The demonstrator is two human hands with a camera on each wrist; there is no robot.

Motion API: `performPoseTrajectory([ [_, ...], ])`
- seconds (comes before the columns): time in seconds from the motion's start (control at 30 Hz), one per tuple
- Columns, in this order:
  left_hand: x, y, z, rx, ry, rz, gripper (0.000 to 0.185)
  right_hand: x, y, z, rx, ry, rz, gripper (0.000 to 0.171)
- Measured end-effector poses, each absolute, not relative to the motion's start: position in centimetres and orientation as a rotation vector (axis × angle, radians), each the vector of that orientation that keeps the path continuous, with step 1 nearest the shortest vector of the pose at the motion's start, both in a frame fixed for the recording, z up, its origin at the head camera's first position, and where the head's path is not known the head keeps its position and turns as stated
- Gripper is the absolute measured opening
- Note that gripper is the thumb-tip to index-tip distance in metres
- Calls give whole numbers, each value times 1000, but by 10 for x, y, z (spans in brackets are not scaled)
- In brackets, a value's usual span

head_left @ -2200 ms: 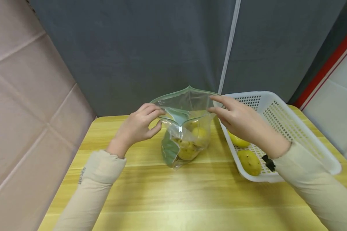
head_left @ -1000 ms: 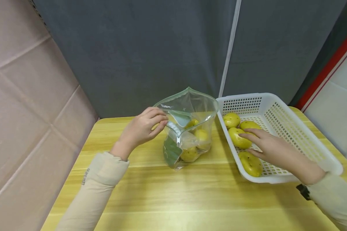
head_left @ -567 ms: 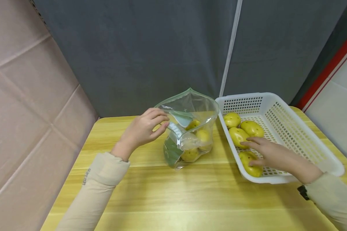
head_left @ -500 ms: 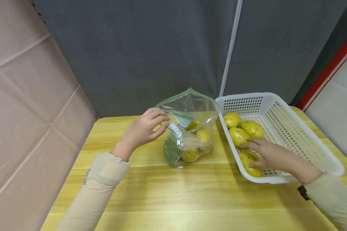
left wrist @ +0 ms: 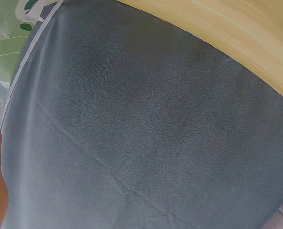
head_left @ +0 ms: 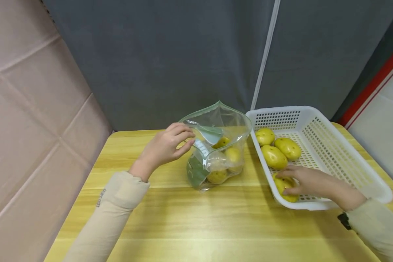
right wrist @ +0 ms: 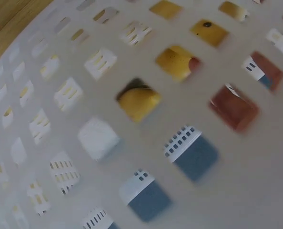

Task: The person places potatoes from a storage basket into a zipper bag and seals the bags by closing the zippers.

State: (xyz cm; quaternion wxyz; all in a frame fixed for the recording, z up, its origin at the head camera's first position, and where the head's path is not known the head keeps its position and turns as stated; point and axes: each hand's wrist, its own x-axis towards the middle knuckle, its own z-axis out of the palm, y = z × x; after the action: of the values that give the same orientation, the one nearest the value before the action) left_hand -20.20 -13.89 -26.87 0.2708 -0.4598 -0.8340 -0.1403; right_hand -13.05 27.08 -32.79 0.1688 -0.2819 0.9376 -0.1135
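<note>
While my left hand (head_left: 165, 147) pinches the near rim of the clear zip bag (head_left: 216, 145), fingers (head_left: 186, 135) curled on the plastic edge and holding the mouth open, my right hand (head_left: 309, 182) sits in the white basket (head_left: 317, 120), fingers wrapped over the nearest potato (head_left: 283, 187) at the front corner. Bag stands upright on the table (head_left: 196, 218), just left of the basket, with several potatoes already inside. Three more potatoes (head_left: 276, 147) lie further back in the basket, near each other. Right wrist view shows only the blurred basket mesh with yellow behind it; left wrist view shows mostly grey backdrop (left wrist: 156, 124).

Handling, my guess: potato is firm, rounded, moderately heavy, skin a bit smooth, so a full wrap round its middle holds better than a fingertip pinch. Not fragile. Bag is thin, soft, floppy film; it likely sags if I let the rim go, so hold stays at the stiffer zip strip.
</note>
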Motion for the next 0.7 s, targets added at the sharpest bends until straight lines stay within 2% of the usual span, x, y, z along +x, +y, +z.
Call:
performPoseTrajectory([
  [0.4,-202,-138,-270,-1240,-2252,-379,15,-129,270,-333,-694,2599,-386,73],
  [0.7,-202,-138,-272,-1240,-2252,-383,14,-129,267,-338,-633,2580,-416,76],
])
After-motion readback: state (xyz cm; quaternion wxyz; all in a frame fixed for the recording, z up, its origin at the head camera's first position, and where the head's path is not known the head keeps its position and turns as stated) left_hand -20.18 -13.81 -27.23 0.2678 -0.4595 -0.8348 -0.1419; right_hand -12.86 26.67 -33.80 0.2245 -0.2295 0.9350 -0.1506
